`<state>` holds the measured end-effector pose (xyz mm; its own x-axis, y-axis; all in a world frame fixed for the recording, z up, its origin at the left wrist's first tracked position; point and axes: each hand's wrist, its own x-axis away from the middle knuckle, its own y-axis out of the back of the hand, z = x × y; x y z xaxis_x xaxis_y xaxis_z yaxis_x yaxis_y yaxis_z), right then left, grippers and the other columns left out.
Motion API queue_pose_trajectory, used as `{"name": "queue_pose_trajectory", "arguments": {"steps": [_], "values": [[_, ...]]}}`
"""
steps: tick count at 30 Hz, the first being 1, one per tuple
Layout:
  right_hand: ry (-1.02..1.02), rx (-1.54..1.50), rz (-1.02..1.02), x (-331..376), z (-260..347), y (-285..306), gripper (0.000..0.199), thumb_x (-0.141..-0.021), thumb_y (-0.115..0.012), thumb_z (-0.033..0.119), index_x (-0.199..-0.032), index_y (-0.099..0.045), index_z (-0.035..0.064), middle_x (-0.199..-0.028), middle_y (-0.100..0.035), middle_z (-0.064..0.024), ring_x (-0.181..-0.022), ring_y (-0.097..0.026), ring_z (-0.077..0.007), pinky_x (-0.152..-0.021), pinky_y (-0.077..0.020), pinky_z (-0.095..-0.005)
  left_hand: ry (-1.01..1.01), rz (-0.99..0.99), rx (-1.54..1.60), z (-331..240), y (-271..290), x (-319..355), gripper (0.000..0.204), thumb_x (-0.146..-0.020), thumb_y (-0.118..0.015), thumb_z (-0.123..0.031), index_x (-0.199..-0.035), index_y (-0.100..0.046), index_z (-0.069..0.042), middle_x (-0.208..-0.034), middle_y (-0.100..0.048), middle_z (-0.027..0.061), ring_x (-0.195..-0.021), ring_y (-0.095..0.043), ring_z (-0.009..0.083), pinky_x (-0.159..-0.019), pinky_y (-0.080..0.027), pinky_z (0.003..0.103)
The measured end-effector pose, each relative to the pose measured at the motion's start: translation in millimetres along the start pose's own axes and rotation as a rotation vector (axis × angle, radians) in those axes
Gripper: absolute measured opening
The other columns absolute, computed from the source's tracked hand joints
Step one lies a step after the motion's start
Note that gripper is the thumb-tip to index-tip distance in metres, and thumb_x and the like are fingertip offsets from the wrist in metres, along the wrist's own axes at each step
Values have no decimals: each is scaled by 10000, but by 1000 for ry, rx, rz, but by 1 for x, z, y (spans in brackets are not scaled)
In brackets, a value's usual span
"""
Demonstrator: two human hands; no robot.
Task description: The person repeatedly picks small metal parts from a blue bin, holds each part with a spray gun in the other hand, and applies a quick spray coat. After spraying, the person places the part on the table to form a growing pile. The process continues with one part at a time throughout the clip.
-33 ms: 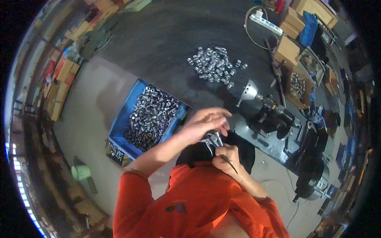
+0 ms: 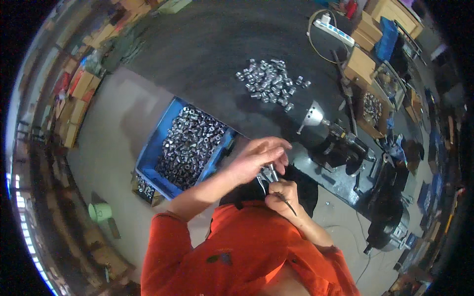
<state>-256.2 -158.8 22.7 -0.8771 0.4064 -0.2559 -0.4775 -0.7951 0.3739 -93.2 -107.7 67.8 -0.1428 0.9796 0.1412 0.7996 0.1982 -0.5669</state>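
Observation:
My right hand (image 2: pixel 283 194) is closed in a fist around a metal hand tool (image 2: pixel 274 172) that looks like pliers. A dark tapered end sticks out below the fist, and a bright curved arm of metal shows on its left. Over the tool's upper end sits my left hand (image 2: pixel 261 157), its fingers bent and thumb drawn in; what they pinch is hidden. Left of that hand stands a blue bin (image 2: pixel 148 153) heaped with small metal nut-like parts (image 2: pixel 190 143). A pile of shiny metal cylindrical fittings (image 2: pixel 269 84) lies on the dark bench ahead.
A bench device with a silver guard (image 2: pixel 312 117) stands right of my hands. Beyond it are an open carton of small parts (image 2: pixel 371 108), a white power strip (image 2: pixel 335 32) and a looped cable. A dark motor-like machine (image 2: pixel 387 227) is at lower right; a green cup-shaped container (image 2: pixel 100 212) at left.
The whole view has shifted very slightly. My left fingers are bent a little more over the tool's upper end; my right fist keeps its grip.

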Motion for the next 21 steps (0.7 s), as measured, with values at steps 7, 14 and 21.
{"name": "queue_pose_trajectory", "arguments": {"steps": [7, 14, 21], "values": [[2, -246, 101, -1, -13, -1, 164, -550, -523, -52, -503, -398, 43, -496, -329, -36, -457, -339, -147, -452, -235, -292, -77, -42, 436, 14, -7, 3, 231, -920, -457, -205, -999, -545, -7, -588, -461, 6, -463, -370, 70, -442, -295, 217], [-43, -224, 214, 7, -18, 0, 187, -563, -513, -73, -488, -383, 39, -485, -383, -70, -426, -386, -187, -423, -262, -303, -206, -224, 340, 6, 29, 19, 201, -894, -502, -171, -982, -568, -3, -569, -433, -6, -425, -333, 73, -407, -257, 225], [-67, -175, 149, 16, -17, -1, 158, -549, -505, -59, -507, -384, 34, -492, -376, -77, -441, -390, -201, -435, -267, -315, -193, -918, -626, 18, 199, 102, 229, -793, -526, -14, -1007, -609, -21, -669, -578, 38, -539, -522, 103, -459, -423, 244]]}}
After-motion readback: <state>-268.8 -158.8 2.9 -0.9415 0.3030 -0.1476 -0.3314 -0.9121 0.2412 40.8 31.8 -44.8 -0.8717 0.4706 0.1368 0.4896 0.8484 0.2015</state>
